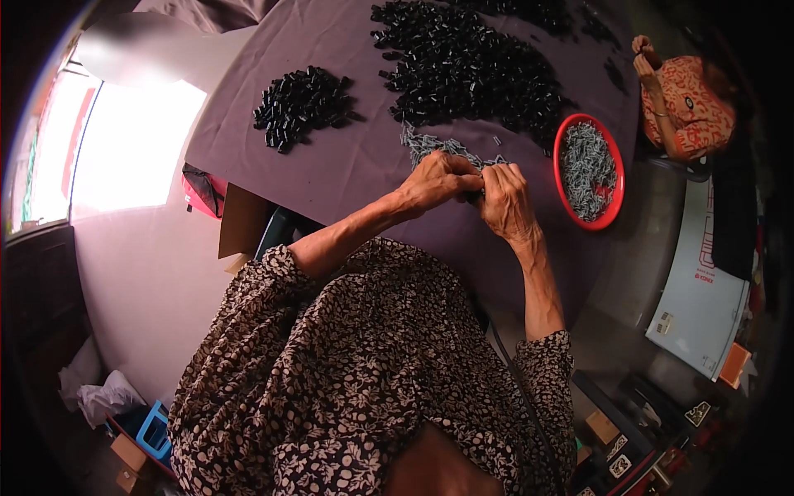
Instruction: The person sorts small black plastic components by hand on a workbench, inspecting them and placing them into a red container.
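Note:
My left hand (437,180) and my right hand (506,198) meet over the purple tablecloth (331,174), fingertips pinched together on a small dark part that is mostly hidden between them. Just beyond my fingers lies a small heap of grey metal pieces (438,147). A red bowl (612,207) full of the same grey pieces stands to the right of my right hand. A large pile of black plastic parts (471,66) spreads across the far side of the table, and a smaller black pile (302,106) lies to the far left.
Another person in an orange patterned top (686,107) sits at the table's far right. A white cardboard box (703,298) lies on the floor at right. Blue and cardboard items (149,434) sit on the floor at lower left, beside bright window light.

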Demonstrator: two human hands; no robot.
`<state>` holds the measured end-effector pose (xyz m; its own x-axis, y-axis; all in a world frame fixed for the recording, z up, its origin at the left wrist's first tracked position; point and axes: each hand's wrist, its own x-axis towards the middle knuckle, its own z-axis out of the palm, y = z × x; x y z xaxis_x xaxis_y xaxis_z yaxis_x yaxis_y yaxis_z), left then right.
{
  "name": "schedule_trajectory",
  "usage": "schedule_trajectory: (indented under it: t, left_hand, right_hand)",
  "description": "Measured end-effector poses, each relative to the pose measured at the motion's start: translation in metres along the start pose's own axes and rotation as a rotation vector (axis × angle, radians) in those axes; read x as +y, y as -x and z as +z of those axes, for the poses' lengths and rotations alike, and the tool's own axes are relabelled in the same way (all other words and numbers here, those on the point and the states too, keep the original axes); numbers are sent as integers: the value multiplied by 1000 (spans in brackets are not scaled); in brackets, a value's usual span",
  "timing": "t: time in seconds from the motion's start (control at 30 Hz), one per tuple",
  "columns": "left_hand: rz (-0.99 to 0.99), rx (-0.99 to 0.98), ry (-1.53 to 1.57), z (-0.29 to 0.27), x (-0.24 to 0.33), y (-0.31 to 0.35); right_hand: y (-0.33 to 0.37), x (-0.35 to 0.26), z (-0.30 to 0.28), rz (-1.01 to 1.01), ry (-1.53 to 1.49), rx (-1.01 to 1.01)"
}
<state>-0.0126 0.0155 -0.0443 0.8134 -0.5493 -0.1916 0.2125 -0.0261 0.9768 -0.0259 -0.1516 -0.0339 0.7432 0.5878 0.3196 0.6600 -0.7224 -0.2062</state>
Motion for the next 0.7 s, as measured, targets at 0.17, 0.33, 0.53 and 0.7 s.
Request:
schedule_trajectory:
  t: [0.17, 0.33, 0.53, 0.7]
  left_hand:
    - [-46, 2, -4, -2, 8, 4]
    - [-68, 26, 93, -2, 7, 4]
    - [-93, 0, 76, -2, 10, 4]
    - [-147, 83, 222, -6, 4, 3]
  right_hand:
    - [-1, 2, 3, -43, -9, 30]
    - [-3, 9, 14, -83, 47, 49]
    - [-3, 15, 15, -149, 74, 76]
    - [-11, 8, 4, -48, -9, 3]
